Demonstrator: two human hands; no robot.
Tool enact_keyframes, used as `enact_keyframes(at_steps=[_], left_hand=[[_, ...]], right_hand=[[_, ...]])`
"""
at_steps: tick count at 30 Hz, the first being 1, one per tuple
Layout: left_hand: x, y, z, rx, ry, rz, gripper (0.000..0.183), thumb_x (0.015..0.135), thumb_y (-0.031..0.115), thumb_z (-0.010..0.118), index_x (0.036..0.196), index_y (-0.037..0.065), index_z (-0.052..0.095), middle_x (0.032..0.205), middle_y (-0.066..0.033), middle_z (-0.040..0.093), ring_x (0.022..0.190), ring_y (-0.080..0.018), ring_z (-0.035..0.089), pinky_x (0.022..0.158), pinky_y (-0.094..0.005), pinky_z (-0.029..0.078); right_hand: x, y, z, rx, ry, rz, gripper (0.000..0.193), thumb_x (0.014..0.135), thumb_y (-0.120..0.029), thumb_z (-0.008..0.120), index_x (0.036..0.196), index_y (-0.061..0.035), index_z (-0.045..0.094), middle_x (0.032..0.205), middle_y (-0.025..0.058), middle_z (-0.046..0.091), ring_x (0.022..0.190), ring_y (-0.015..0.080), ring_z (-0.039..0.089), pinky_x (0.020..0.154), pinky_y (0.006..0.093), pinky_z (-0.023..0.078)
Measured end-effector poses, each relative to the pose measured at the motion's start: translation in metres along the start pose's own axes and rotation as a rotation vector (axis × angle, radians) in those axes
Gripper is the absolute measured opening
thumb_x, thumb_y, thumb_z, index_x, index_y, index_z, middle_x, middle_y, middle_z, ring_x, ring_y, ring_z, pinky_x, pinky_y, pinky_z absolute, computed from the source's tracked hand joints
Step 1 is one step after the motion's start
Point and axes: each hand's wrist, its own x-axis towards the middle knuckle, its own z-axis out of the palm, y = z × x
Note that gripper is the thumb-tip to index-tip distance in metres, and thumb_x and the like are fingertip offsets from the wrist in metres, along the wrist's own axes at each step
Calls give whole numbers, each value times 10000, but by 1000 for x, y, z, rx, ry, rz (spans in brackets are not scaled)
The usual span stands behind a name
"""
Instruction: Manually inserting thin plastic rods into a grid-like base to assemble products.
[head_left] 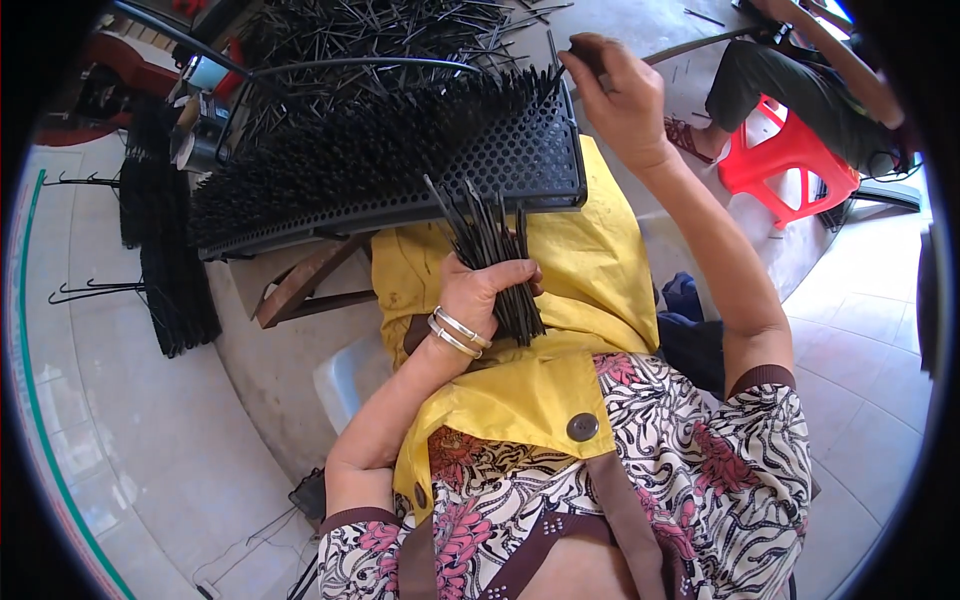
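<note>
tray [548, 165]: sticks [330, 150] in holes | left hand [475, 292] clamped on bundle [490, 235] | right hand [625, 100]: can't tell

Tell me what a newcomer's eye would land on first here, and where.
First, probably, the bright yellow apron across the middle, with the left hand gripping a bundle of thin black sticks in front of it. Next, the perforated black tray above it, bristling with upright black pieces except toward its near right corner. Then the red stool at upper right.
</note>
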Motion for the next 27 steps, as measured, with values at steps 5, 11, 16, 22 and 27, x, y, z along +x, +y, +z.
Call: enact_keyframes(at_steps=[5, 11, 16, 22, 27], left_hand=[[-2, 0, 4, 2, 24, 25, 278, 681, -53, 643, 936, -15, 537, 762, -100, 597, 682, -211, 620, 589, -327, 550], [-5, 1, 7, -35, 28, 38, 268, 673, -58, 666, 917, -37, 557, 757, -118, 621, 656, -209, 634, 583, -299, 541], [-7, 0, 5, -34, 31, 22, 273, 677, -58, 663, 927, -40, 554, 770, -123, 624, 674, -215, 637, 590, -301, 541], [-3, 0, 8, -33, 32, 0, 267, 678, -65, 652, 924, -41, 553, 783, -129, 630, 687, -217, 639, 593, -298, 537], [5, 0, 9, 21, 45, 41, 257, 649, -44, 671, 889, -26, 581, 787, -114, 639, 690, -197, 630, 620, -296, 522]], right_hand=[[10, 1, 7, -48, -86, -183, 151, 752, -60, 648, 875, 4, 589, 814, 134, 614, 707, 272, 613, 630, 299, 482], [14, 0, 4, -28, -174, -191, 161, 749, -69, 648, 874, 7, 581, 809, 132, 609, 715, 285, 606, 632, 304, 481], [10, -1, 7, -35, -194, -224, 153, 743, -74, 650, 849, 3, 572, 795, 123, 604, 720, 278, 602, 626, 322, 479], [-4, 13, 18, -58, -437, -206, 112, 771, -77, 593, 821, -4, 524, 720, 143, 561, 687, 324, 567, 607, 386, 461], [-2, 6, 13, -248, -600, -127, 135, 783, -106, 568, 890, -27, 549, 700, 138, 558, 676, 323, 572, 582, 406, 462]])
